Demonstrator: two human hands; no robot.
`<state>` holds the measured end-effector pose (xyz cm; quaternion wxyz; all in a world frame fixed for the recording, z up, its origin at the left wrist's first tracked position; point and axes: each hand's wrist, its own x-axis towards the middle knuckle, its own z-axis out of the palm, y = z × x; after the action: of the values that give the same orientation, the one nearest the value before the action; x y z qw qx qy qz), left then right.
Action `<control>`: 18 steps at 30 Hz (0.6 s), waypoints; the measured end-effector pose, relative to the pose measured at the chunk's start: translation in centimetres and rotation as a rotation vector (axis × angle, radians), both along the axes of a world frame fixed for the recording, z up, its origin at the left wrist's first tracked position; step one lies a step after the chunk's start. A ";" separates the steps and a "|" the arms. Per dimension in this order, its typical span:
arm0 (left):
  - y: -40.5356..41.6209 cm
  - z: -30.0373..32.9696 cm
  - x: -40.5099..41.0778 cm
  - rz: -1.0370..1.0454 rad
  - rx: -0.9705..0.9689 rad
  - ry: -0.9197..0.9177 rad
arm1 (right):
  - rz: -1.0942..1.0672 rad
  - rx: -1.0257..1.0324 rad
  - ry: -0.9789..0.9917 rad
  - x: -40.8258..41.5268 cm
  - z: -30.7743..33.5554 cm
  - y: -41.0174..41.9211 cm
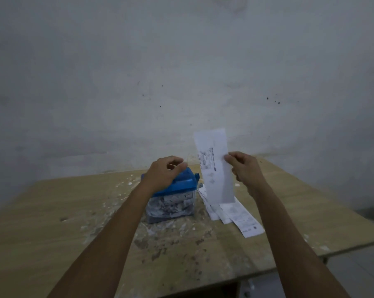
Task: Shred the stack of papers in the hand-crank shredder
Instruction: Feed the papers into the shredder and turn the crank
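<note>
Head view has the right hand raised above the table, thumb and fingers pinching one slip by its right edge, so that the slip hangs upright in the air with its lower end just above the stack. Left hand sits on top of the shredder, fingers curled down over the far side of the blue lid; whether they grip it or only rest there cannot be told. One shredder stands near the table's middle, a clear bin under the lid packed with shreds, and a blue crank shows at its right end, just beside the hanging slip. One stack of printed slips lies flat on the table right of the shredder, fanned out toward the near right; the count of slips in it cannot be told, though several ends show. Both forearms reach in from the near edge. Pale and dark specks dot the tabletop around the shredder's base and in front of it. Left of the shredder the table runs wide and bare of things; on the right its edge slants close past the stack, with grey floor beyond. Behind the table rises a pale wall with a few dark spots.
</note>
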<state>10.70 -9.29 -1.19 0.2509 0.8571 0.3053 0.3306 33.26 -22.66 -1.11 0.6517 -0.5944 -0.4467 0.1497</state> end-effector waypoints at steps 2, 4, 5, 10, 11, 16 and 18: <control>-0.6 1.4 0.4 -0.057 -0.064 -0.066 | 0.089 0.018 0.082 -1.7 2.2 1.1; -0.7 2.5 0.6 -0.066 -0.094 -0.097 | 0.151 0.036 0.126 -3.1 3.8 2.2; -0.6 2.9 0.6 -0.062 -0.097 -0.112 | 0.170 0.046 0.141 -3.7 4.4 2.8; 0.7 3.6 -0.2 0.029 -0.105 -0.228 | 0.209 0.063 0.172 -6.0 6.4 5.4; 1.0 3.6 -0.5 0.040 -0.119 -0.244 | 0.206 0.057 0.173 -6.3 6.5 6.0; 2.6 3.0 -1.1 0.074 -0.208 -0.310 | 0.211 0.019 0.187 -7.3 6.2 8.5; 3.2 2.4 -1.1 0.068 -0.227 -0.318 | 0.210 0.009 0.196 -7.3 5.6 9.2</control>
<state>9.57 -6.05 1.22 0.3796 0.7495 0.3259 0.4335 25.96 -13.42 4.46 0.6756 -0.5239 -0.4415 0.2722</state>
